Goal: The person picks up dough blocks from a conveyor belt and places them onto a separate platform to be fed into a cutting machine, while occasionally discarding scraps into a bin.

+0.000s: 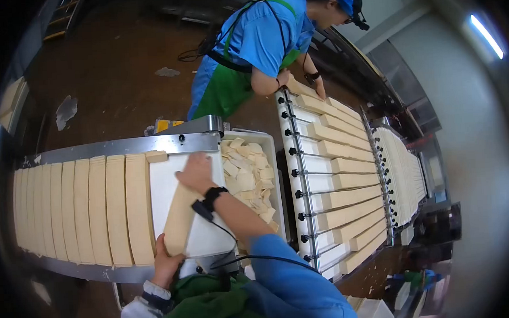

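A long, pale stack of dough sheets (pixel 180 216) lies slightly slanted on the white belt (pixel 213 237). My right hand (pixel 196 173) is closed over its far end, partly hiding it. At the near end, my left hand (pixel 165 260) grips the stack with the thumb along its side. Just left of it stands a row of similar dough stacks (pixel 81 211), packed side by side across the belt. A short dough offcut (pixel 156 156) rests by the far metal rail (pixel 144 146).
Right of the belt end is a white bin (pixel 269 149) holding dough scraps (pixel 248 173). Beyond it, a second conveyor (pixel 300 156) carries spaced stacks between rods with black knobs. A co-worker (pixel 260 43) leans over its far end. A black cable (pixel 265 257) crosses my right arm.
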Demonstrator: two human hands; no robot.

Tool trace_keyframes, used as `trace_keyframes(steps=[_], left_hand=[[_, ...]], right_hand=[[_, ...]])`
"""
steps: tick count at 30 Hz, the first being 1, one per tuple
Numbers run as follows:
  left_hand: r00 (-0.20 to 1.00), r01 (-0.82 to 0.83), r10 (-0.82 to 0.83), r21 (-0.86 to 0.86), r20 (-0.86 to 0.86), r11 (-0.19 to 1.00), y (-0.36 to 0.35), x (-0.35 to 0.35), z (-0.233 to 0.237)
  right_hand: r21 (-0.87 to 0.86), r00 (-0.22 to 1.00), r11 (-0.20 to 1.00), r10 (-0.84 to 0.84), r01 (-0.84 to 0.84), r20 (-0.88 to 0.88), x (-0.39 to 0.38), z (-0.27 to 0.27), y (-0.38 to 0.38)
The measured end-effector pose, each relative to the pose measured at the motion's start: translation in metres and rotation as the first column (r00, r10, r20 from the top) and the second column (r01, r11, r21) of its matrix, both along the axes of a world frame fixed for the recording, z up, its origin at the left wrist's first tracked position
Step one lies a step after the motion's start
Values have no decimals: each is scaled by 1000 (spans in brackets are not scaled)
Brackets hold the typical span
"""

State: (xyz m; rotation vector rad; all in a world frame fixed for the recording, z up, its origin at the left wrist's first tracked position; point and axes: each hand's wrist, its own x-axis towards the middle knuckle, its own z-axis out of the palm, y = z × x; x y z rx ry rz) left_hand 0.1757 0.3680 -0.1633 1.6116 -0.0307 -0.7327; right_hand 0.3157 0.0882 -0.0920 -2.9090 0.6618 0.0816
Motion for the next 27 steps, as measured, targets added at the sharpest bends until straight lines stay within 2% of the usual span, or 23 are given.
trace_keyframes(steps=[1,2,4,5,7,8,10,11,13,14,16,17,18,19,20,21,22,23,24,25,26,27], left_hand=[[976,143,-162,130,146,981,-3,3,1],[974,148,-169,134,154,980,-8,6,13],[889,246,-393,479,235,843,-19,18,48],[882,242,-398,485,250,841,-22,20,49],[822,299,-520,602,231,740,-26,26,46],[810,305,-536,612,236,729,-28,28,46],[748,312,-613,679,256,665,-32,30,47],[723,328,-643,695,251,640,-36,31,44],[730,271,-617,705,294,656,-42,30,35],[690,314,-672,725,269,613,-43,30,32],[664,296,-640,650,386,699,-66,30,29],[621,351,-696,666,361,658,-83,22,39],[594,398,-690,594,414,699,-106,13,59],[576,441,-671,514,467,736,-130,1,81],[543,477,-706,526,454,704,-154,-13,104],[501,593,-745,453,440,666,-180,-33,127],[462,694,-777,371,428,617,-199,-54,140],[471,807,-805,194,360,558,-213,-75,134],[468,872,-834,1,291,490,-227,-97,128],[459,882,-889,-129,12,454,-243,-124,163],[383,856,-885,-258,-264,448,-259,-154,197],[375,859,-886,-257,-272,443,-270,-181,202]], right_hand=[[-6,997,999,-45,45,-64,-19,11,-21],[67,991,995,-65,74,-118,-40,19,-40],[233,978,958,-127,165,-167,-83,20,-74],[327,969,918,-175,225,-173,-109,15,-82],[383,984,908,-140,170,-106,-158,12,-81],[393,983,901,-156,181,-96,-176,21,-79],[371,976,927,33,51,-216,-207,48,-65],[390,979,917,3,79,-206,-219,35,-65],[160,999,987,-2,10,-46,-246,2,-55],[192,997,979,-64,73,-50,-261,-7,-46],[131,969,984,-146,121,200,-287,-11,-53],[75,961,977,-212,201,178,-309,1,-56],[12,949,962,-271,273,160,-329,20,-64],[8,919,949,-307,315,246,-356,32,-77],[2,884,937,-331,350,330,-389,47,-91],[31,867,903,-421,429,267,-421,74,-104],[46,853,894,-439,445,283,-456,93,-120],[99,830,873,-484,477,278,-494,110,-137],[81,855,876,-482,476,193,-525,137,-153],[107,857,867,-497,486,134,-556,154,-167],[115,878,881,-470,459,96,-595,151,-187],[144,889,884,-456,445,50,-624,155,-201]])
